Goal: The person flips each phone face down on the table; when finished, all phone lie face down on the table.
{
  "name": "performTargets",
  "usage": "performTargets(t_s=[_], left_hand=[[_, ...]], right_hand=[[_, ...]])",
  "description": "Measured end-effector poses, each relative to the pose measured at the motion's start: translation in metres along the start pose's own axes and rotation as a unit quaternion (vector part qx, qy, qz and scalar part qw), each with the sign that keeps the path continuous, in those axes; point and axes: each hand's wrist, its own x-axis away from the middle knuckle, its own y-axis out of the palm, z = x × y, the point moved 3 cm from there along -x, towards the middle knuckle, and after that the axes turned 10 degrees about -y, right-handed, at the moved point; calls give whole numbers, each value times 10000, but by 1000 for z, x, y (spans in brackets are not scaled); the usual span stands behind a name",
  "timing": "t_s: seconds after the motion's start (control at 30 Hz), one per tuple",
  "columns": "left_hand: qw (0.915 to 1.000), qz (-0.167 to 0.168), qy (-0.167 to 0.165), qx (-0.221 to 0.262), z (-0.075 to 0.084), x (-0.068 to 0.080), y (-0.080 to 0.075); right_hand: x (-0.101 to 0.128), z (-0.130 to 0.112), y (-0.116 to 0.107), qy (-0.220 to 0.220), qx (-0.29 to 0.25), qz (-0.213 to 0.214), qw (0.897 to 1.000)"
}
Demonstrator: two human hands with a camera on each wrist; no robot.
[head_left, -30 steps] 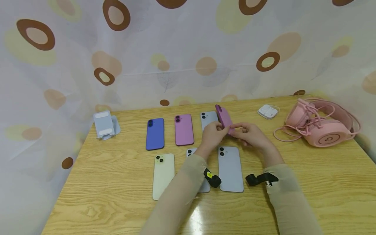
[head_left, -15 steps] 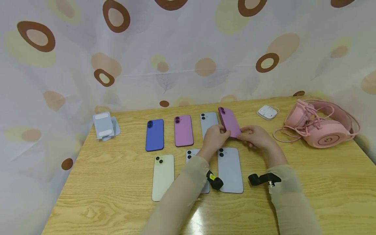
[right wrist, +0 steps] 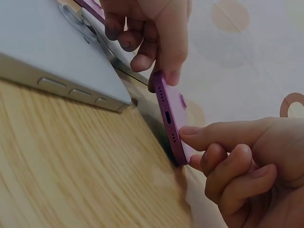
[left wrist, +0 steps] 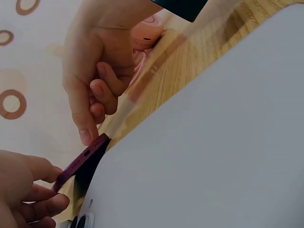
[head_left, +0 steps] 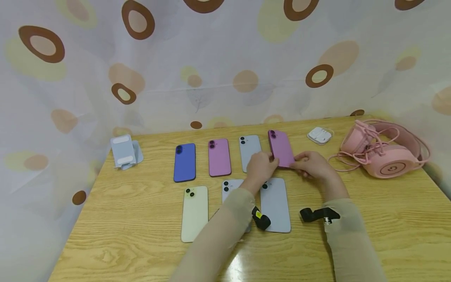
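A pink smartphone (head_left: 281, 148) is between both hands at the back of the table, camera side up. My left hand (head_left: 261, 168) pinches its near left corner. The right hand (head_left: 312, 166) pinches the near right corner, its thumb (right wrist: 191, 135) on the back of the phone. In the left wrist view the phone's bottom edge (left wrist: 81, 159) is raised, with dark screen showing beneath it. Left of it lies a pale blue phone (head_left: 249, 147), partly behind my left hand. A larger light blue phone (head_left: 276, 207) lies nearer, between the forearms.
Leftward lie a second pink phone (head_left: 219, 157), a blue phone (head_left: 184, 162) and a pale yellow phone (head_left: 195, 213). A whitish phone (head_left: 230, 187) is partly under the left forearm. A folding stand (head_left: 124, 150) is far left. White earphones (head_left: 320, 135) and pink headphones (head_left: 384, 150) stand right.
The pink phone has swung from steeply tilted to nearly flat, moving right and slightly nearer. Both hands have moved right with it, still holding its near corners.
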Motion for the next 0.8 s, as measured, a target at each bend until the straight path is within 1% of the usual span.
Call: performTargets(t_s=[0.03,0.13,0.27,0.37,0.43,0.5,0.6,0.67,0.7,0.8], left_hand=[[10000,-15,8,-78,0,0,1],[9988,41,170,-457,-1,0,3],[9943,153,363,-995,-2,-1,6],[9921,180,392,-1178,-2,-2,7],[9916,149,419,-1218,-2,-2,7],[9924,37,422,-1153,-3,-1,5],[9956,-139,430,-817,-5,2,-1],[9972,-252,453,-540,-7,5,-10],[9974,-281,529,-401,-10,7,-16],[9968,-304,671,-307,-19,12,-39]], right_hand=[[0,1,0,-8,38,7,10000],[0,2,-1,24,82,56,9999],[-1,3,-2,70,60,89,9999],[-2,3,-3,67,48,89,9999],[-3,3,-3,67,67,82,9999],[-3,3,-3,67,76,52,9999],[-1,3,-2,48,82,20,10000],[0,4,-3,1,76,24,10000],[1,5,-4,-11,82,33,10000],[5,6,-6,-50,139,72,9999]])
